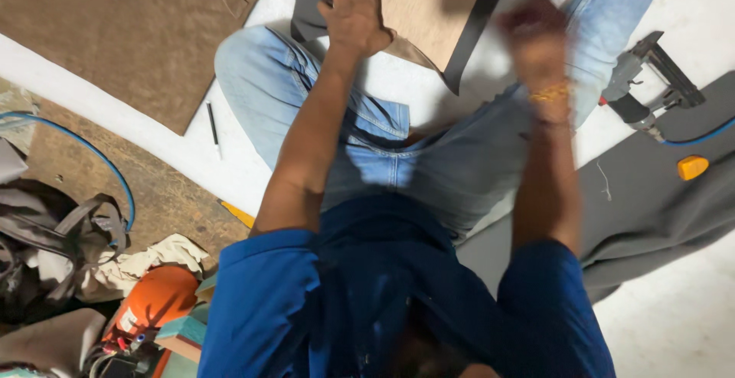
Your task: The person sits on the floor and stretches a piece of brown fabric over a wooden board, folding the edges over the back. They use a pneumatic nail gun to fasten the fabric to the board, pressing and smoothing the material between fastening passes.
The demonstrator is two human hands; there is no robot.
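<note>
Clearly, board (429, 6): we see its corner pointing toward us, top cut off.
Left hand (356, 14): fingers spread flat on it.
Right hand (536, 37): blurred, we cannot tell its grip.

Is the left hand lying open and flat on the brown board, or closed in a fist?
Open and flat: the left hand presses, fingers spread, on the brown board.

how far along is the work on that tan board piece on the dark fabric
Done, by the look of it: the tan board piece is cut to shape and lies on a dark fabric panel. In hand: the left hand presses flat on the board; the right hand is raised and blurred, so what it holds is unclear. Left: the pneumatic stapler lies untouched on the floor, and the large brown sheet lies unused.
</note>
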